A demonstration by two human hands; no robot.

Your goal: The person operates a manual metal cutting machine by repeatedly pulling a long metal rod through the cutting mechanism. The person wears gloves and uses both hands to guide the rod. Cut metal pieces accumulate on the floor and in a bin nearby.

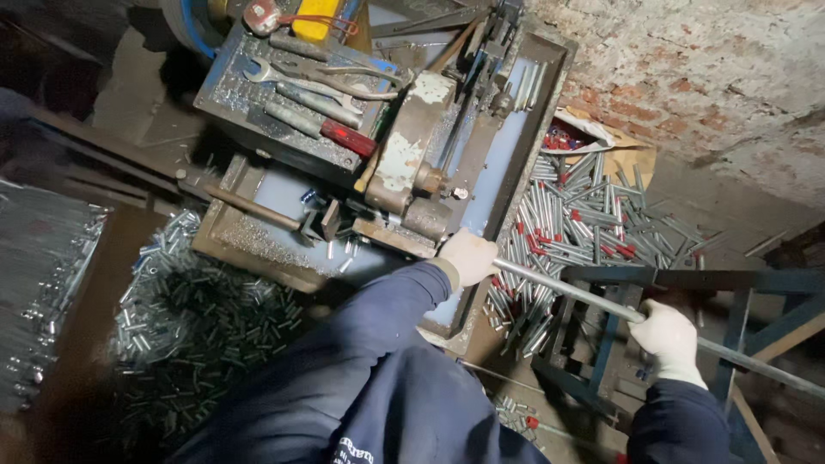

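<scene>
On the far left we see a heap of short, shiny cut metal tube pieces spread over the dark floor, and further left a stack of long bright rods. Above them sits a worn grey metal machine bed scattered with filings, and on its upper tray lie open-ended steel spanners and a red-handled tool; we judge these could shake loose and slide toward the working parts.

In the middle stands the rusty, cream-painted cutting head. Our left hand, in a pale work glove, is closed around the long grey steel tube right where it enters the machine. That closeness is the main hazard as we see it: a slip forward would carry the fingers into the mechanism, and the loose blue sleeve might catch.

The tube runs down to the right, across a blue-painted steel frame. Beyond it lies a pile of longer silver tubes with red end caps, which could roll underfoot. Our right hand, also gloved, is wrapped around the tube further back; if it pushes unevenly, the tube may twist or jam.
</scene>
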